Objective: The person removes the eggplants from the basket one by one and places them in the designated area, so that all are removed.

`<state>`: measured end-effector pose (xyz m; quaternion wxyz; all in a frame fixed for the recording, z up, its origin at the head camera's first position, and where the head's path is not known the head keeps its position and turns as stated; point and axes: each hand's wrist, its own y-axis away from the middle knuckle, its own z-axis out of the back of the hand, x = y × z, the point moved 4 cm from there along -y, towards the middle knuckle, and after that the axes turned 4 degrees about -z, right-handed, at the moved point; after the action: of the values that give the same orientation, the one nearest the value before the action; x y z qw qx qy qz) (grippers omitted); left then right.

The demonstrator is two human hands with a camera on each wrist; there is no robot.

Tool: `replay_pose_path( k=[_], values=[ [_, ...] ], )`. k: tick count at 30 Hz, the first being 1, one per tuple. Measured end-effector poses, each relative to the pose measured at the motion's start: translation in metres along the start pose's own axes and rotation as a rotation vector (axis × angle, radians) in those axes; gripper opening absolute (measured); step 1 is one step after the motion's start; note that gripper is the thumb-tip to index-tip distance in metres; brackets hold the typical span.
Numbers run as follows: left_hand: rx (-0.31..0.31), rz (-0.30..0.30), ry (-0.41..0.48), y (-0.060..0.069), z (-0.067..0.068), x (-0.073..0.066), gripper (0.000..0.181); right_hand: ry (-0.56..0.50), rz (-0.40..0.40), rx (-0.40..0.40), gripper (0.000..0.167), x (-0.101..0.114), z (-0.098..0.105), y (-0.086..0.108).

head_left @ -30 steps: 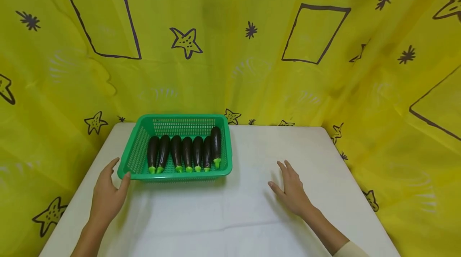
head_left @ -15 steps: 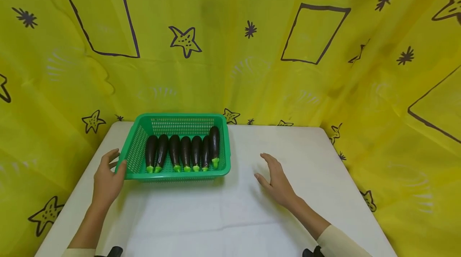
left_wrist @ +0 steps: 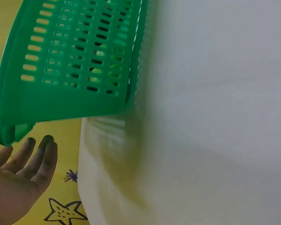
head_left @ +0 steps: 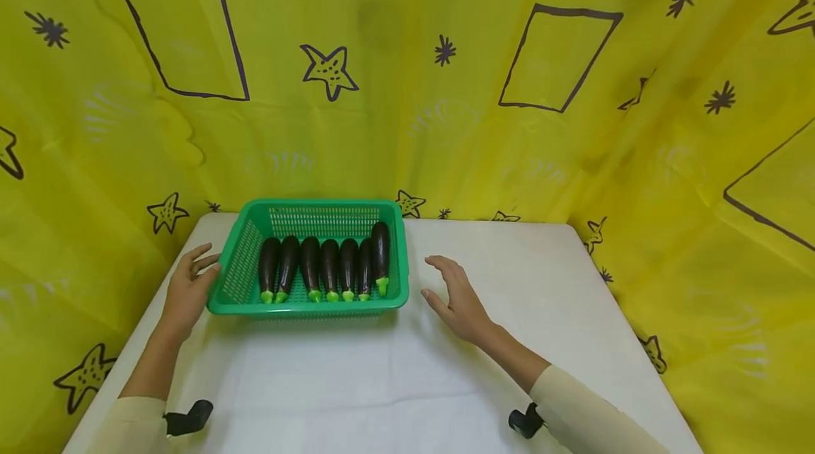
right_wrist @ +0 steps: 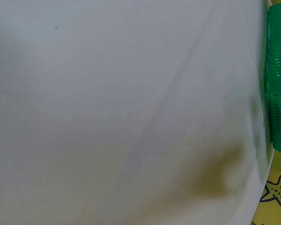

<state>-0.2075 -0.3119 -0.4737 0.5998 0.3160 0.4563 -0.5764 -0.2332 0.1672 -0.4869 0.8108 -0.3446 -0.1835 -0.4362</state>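
A green plastic basket (head_left: 305, 308) stands at the back left of the table. Inside it, several dark eggplants (head_left: 330, 266) lie side by side with their green stems towards me. My left hand (head_left: 186, 291) is at the basket's left rim, its fingers loosely spread. The left wrist view shows those fingers (left_wrist: 44, 164) just beside the rim's corner; whether they touch it I cannot tell. A short gap to the right of the basket, my right hand (head_left: 460, 302) hovers over the table with relaxed fingers and holds nothing. The right wrist view does not show that hand.
White cloth covers the table (head_left: 331, 383), with a crease running across it. A yellow curtain (head_left: 382, 136) with drawn stars and frames hangs behind and along both sides. Dark wrist-worn devices (head_left: 189, 417) stick out by the sleeves.
My right hand has moved left and forward, from mid-table to near the basket's right side. The left hand has gone slightly forward along the left rim. The basket and eggplants stay put.
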Motion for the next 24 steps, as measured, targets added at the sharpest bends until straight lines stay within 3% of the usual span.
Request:
replay_pose_path(
  k=[8, 17, 24],
  values=[
    [0.077, -0.003, 0.058, -0.019, 0.006, -0.001, 0.062, -0.045, -0.016, -0.003, 0.056, 0.008, -0.007, -0.021],
    [0.167, 0.072, -0.007, -0.040, -0.001, -0.004, 0.067, -0.067, 0.006, 0.008, 0.059, 0.016, -0.021, -0.054],
    [0.199, 0.058, -0.032, -0.058, -0.010, -0.001, 0.071, -0.079, -0.077, 0.028, 0.057, 0.023, -0.028, -0.082]
  ],
)
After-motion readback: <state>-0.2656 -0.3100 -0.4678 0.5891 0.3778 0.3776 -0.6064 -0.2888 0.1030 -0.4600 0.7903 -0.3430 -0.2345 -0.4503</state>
